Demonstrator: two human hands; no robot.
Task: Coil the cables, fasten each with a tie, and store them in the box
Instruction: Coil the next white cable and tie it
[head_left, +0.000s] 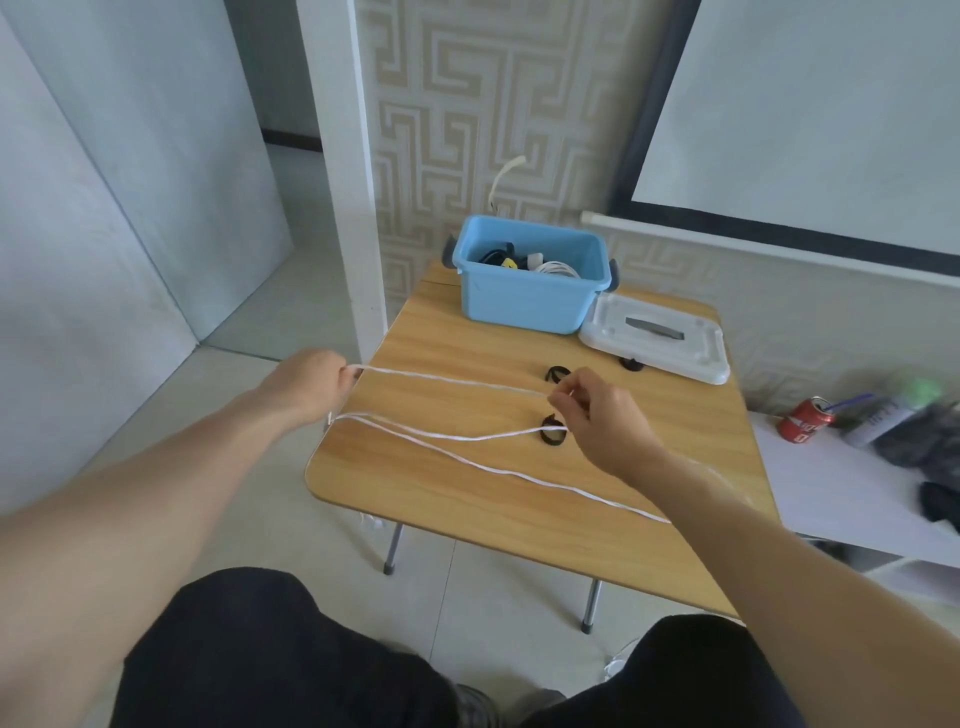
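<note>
The left hand grips the white cable at the table's left edge, fingers curled round the strands where they bend back. The right hand pinches the same cable between thumb and forefinger, the other fingers loosely curled beneath. Between the two sets of fingers one strand runs taut above the tabletop. A second strand leaves the underside of the left fist and reaches the lower fingers of the right hand. A third strand starts beside it at the left fist, crosses the table under the right wrist and goes off the near right edge.

A black tie lies just below the right fingertips, touching or nearly touching the middle strand. Another tie lies just beyond those fingertips, and a third sits farther off to their right, against the white lid.

The blue box stands open well beyond both hands, at the far side of the table, with the lid flat just beside it. Inside it are coiled white and dark cables.

A red can lies on a low white shelf, well to the right of the right hand
</note>
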